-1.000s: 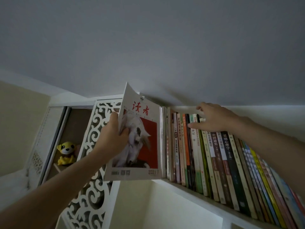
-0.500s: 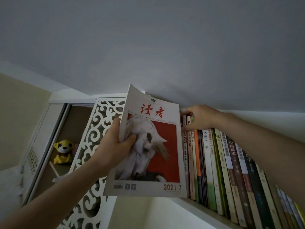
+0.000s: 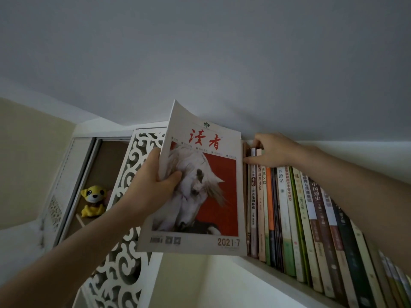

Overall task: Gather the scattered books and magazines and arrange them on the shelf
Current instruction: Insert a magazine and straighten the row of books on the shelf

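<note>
Magazine (image 3: 195, 187) with a white horse on a red cover and the date 2021·7 stands upright in the left hand (image 3: 151, 187), thumb curled over the front near the spine edge and fingers hidden behind, so the grip is a firm pinch along that edge that leaves the free edge pointing toward the row of books (image 3: 289, 207). That free edge sits just beside the leftmost spines, and its lower corner hangs at the front lip of the white shelf (image 3: 278, 276), not yet resting on it as far as can be judged. Beyond the magazine, the right hand (image 3: 273, 152) lies on the tops of the first few books, fingers curled over their upper edges and thumb pressed against the spines; this looks like a hold meant to tip or brace the row and keep a slot at its end for the magazine. On the far side of the left hand stands a white fretwork panel (image 3: 133, 174), and past it a yellow plush dog (image 3: 93, 201) sits in a side compartment. Sliding in flat seems wise, since the thin cover may buckle.
</note>
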`<state>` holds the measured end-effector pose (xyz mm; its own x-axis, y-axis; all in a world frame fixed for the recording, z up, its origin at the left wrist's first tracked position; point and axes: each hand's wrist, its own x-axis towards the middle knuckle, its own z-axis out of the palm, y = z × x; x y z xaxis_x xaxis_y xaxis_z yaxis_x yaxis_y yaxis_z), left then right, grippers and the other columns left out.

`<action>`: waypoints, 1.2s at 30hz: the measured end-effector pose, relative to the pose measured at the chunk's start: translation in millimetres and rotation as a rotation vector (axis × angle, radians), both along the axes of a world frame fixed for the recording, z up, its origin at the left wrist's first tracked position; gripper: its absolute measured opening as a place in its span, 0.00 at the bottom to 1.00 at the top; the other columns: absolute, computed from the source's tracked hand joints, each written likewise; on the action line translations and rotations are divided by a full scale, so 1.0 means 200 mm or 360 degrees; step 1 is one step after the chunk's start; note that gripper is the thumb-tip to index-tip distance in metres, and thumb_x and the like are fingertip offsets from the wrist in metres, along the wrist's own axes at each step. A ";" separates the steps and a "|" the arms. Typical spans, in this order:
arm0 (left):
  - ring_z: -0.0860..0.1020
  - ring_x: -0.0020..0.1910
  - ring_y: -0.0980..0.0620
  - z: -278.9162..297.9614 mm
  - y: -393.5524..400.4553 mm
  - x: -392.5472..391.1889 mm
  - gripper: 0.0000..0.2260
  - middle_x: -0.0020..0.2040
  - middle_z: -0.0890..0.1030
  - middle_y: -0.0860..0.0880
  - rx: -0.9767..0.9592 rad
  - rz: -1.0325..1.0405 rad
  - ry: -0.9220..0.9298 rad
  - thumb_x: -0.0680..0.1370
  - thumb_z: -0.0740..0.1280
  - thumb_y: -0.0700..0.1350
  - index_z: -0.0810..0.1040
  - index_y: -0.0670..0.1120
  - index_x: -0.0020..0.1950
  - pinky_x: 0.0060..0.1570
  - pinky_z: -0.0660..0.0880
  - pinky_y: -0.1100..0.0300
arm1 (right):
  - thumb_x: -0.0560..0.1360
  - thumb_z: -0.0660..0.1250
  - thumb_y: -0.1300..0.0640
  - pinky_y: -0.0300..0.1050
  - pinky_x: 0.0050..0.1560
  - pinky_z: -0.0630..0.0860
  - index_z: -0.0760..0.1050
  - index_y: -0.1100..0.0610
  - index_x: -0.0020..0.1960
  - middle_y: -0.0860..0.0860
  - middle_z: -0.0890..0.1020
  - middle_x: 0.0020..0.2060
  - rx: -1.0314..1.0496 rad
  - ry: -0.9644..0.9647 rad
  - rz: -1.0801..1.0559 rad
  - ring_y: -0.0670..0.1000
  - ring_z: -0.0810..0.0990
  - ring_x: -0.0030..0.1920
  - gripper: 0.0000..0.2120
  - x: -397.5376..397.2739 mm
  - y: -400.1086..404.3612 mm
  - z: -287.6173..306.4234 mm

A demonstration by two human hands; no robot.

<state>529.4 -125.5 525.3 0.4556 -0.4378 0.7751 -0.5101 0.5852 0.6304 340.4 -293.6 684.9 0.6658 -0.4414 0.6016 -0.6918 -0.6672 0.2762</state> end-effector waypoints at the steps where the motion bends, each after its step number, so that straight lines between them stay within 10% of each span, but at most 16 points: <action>1: 0.82 0.50 0.52 0.01 0.00 -0.01 0.17 0.53 0.81 0.51 0.0003 -0.0001 -0.0022 0.77 0.67 0.39 0.69 0.51 0.63 0.46 0.82 0.48 | 0.70 0.70 0.38 0.50 0.52 0.76 0.71 0.54 0.61 0.52 0.78 0.54 0.0020 0.0010 -0.0006 0.53 0.77 0.53 0.26 0.00 0.00 0.00; 6: 0.81 0.50 0.51 0.07 -0.01 -0.02 0.16 0.52 0.80 0.51 0.0089 0.0133 -0.0180 0.77 0.68 0.40 0.69 0.51 0.62 0.47 0.81 0.49 | 0.75 0.64 0.38 0.50 0.62 0.73 0.67 0.46 0.70 0.50 0.74 0.67 0.0092 0.0196 -0.0062 0.54 0.74 0.64 0.26 0.00 0.00 0.02; 20: 0.78 0.41 0.56 0.17 -0.06 -0.05 0.12 0.46 0.76 0.54 0.0262 0.0333 -0.0426 0.78 0.67 0.41 0.68 0.49 0.58 0.31 0.73 0.65 | 0.72 0.64 0.33 0.46 0.41 0.80 0.75 0.47 0.38 0.48 0.82 0.37 0.0038 0.0133 -0.0088 0.47 0.80 0.36 0.17 -0.07 0.05 0.02; 26: 0.75 0.39 0.56 0.22 -0.23 -0.25 0.10 0.43 0.73 0.55 0.0162 0.0404 -0.0457 0.78 0.63 0.38 0.64 0.47 0.54 0.28 0.72 0.67 | 0.64 0.63 0.25 0.49 0.47 0.80 0.78 0.48 0.56 0.48 0.81 0.49 -0.0116 0.0142 -0.0107 0.50 0.80 0.47 0.33 -0.08 0.01 0.02; 31: 0.79 0.44 0.53 0.12 -0.53 -0.44 0.08 0.48 0.76 0.50 0.0054 0.0029 -0.0049 0.80 0.62 0.45 0.66 0.47 0.57 0.37 0.81 0.57 | 0.54 0.67 0.23 0.50 0.47 0.80 0.75 0.46 0.51 0.43 0.79 0.45 -0.0094 0.0217 -0.0066 0.48 0.80 0.46 0.35 -0.12 0.04 0.01; 36: 0.66 0.51 0.49 -0.01 -0.75 -0.51 0.12 0.50 0.67 0.48 -0.0121 0.0365 -0.0124 0.82 0.51 0.55 0.67 0.47 0.51 0.57 0.69 0.49 | 0.55 0.68 0.23 0.45 0.42 0.75 0.74 0.45 0.54 0.44 0.80 0.47 -0.0319 0.0174 -0.0072 0.49 0.79 0.47 0.36 -0.12 0.03 -0.03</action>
<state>428.3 -275.0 523.4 0.4742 -0.2687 0.8384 -0.6803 0.4927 0.5426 317.3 -288.3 679.3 0.7142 -0.3512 0.6055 -0.6784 -0.5603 0.4752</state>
